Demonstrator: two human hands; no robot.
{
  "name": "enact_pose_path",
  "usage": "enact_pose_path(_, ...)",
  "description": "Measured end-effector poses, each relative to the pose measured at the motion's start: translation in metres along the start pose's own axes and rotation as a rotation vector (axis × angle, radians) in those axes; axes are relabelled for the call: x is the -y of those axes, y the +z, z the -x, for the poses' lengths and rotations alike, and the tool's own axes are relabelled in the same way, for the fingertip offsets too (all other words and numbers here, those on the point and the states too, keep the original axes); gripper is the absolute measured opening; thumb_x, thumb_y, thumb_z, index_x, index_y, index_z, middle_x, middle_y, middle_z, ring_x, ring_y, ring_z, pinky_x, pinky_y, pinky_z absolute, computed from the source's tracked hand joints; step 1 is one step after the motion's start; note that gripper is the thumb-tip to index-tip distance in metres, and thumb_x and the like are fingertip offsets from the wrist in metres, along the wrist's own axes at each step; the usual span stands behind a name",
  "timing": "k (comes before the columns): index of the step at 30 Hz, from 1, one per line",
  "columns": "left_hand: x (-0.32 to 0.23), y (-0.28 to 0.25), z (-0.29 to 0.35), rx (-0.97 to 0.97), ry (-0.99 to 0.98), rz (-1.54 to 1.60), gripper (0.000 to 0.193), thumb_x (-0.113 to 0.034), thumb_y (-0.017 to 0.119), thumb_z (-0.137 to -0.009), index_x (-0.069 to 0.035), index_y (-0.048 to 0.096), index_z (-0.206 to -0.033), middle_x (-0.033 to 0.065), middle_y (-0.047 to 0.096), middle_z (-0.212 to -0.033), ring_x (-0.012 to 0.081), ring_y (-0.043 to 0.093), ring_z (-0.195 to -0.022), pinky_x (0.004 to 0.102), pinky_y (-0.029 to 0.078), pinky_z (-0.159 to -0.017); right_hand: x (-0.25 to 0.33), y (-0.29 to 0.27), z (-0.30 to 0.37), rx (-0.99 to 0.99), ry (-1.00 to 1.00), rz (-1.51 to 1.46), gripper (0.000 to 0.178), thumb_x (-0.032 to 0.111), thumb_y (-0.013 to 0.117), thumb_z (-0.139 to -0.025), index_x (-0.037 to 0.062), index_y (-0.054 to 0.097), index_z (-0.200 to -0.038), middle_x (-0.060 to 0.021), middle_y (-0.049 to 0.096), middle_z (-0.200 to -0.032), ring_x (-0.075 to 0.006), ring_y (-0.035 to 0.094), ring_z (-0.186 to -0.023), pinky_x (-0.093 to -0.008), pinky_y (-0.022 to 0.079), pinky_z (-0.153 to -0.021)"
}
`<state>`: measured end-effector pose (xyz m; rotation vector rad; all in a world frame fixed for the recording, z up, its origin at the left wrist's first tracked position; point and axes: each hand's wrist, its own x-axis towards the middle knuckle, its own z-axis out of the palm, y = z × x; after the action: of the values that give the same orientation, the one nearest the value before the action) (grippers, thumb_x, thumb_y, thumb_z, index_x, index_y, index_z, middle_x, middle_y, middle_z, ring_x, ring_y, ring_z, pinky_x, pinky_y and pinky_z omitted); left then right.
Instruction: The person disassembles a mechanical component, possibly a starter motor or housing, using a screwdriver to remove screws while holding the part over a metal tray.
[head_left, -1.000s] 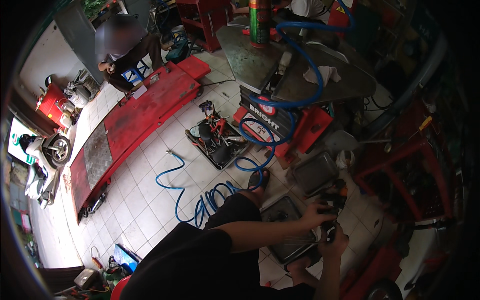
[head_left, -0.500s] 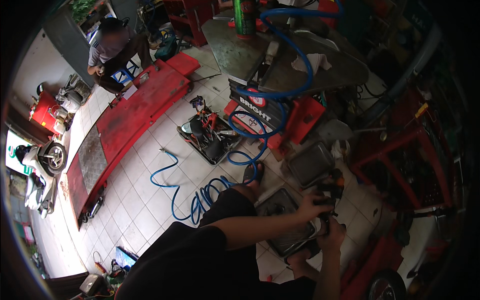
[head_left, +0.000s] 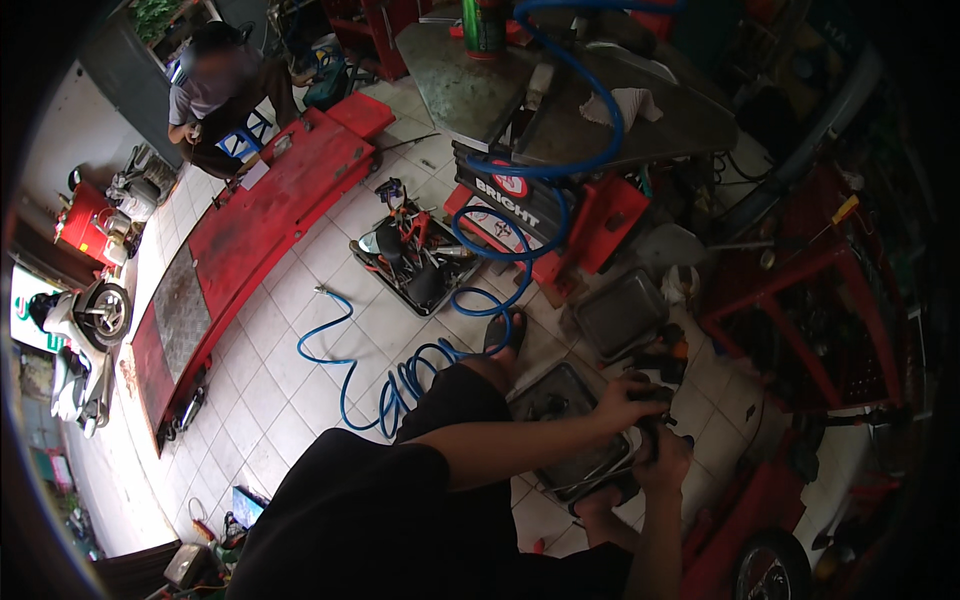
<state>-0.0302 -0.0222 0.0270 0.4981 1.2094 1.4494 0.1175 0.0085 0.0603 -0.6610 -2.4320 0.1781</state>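
Observation:
Both my hands are together over the right side of a shallow dark tray on the floor. My left hand has its fingers curled around the upper end of a small dark part. Just below it, my right hand is closed around the lower side of what seems to be the same part. The fingers cover most of it, so its kind cannot be made out. Dark pieces and thin metal rods lie in the tray. Beyond my hands is a black and orange object on the tiles.
A second grey tray lies farther off, beside a tool-filled tray. Coiled blue hose crosses the floor. A red lift platform runs left, with a seated person behind it. A red rack stands right.
The view has shifted slightly, so the surroundings sit a little higher. My hands stay together on the dark part, with only a slight change in finger position.

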Motion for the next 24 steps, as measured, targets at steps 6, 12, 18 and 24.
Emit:
enact_pose_path(6, 0.0005, 0.0001, -0.0021, -0.002, 0.035, -0.047, 0.052, -0.025, 0.08, -0.076, 0.009, 0.065, -0.113, 0.0107, 0.051, -0.129, 0.0214, 0.056, -0.115, 0.0302, 0.048, -0.089, -0.0051, -0.0006, 0.0044, 0.067, 0.012, 0.109, 0.014, 0.014, 0.068, -0.084, 0.0062, 0.063, -0.093, -0.0085, 0.065, -0.073, -0.0276, 0.062, -0.055, -0.0398, 0.046, -0.054)
enact_pose_path(12, -0.0066, -0.0009, -0.0007, -0.016, 0.02, -0.011, 0.055, -0.02, 0.08, -0.076, 0.011, 0.062, -0.118, 0.0123, 0.05, -0.128, 0.0231, 0.058, -0.112, 0.0304, 0.049, -0.089, -0.0027, 0.0006, 0.002, 0.03, 0.016, 0.025, 0.023, 0.02, 0.069, -0.085, 0.0008, 0.061, -0.095, -0.0123, 0.064, -0.075, -0.0284, 0.065, -0.061, -0.0386, 0.05, -0.055)
enact_pose_path(18, -0.0068, -0.0001, -0.0025, -0.008, 0.01, 0.072, 0.049, -0.022, 0.08, -0.073, 0.009, 0.067, -0.109, 0.0117, 0.048, -0.127, 0.0241, 0.06, -0.108, 0.0326, 0.051, -0.086, -0.0045, -0.0044, -0.0001, 0.099, 0.039, -0.027, 0.02, 0.013, 0.071, -0.081, 0.0004, 0.062, -0.095, -0.0114, 0.061, -0.07, -0.0283, 0.062, -0.058, -0.0383, 0.048, -0.052)
enact_pose_path(24, 0.0002, 0.0013, -0.0023, -0.011, -0.037, 0.129, 0.045, -0.016, 0.079, -0.078, 0.01, 0.065, -0.112, 0.0081, 0.052, -0.124, 0.0189, 0.06, -0.107, 0.0305, 0.048, -0.088, -0.0025, -0.0011, -0.0023, -0.003, 0.02, -0.048, 0.019, 0.009, 0.071, -0.079, 0.0032, 0.062, -0.094, -0.0094, 0.059, -0.068, -0.0272, 0.06, -0.056, -0.0382, 0.045, -0.051)
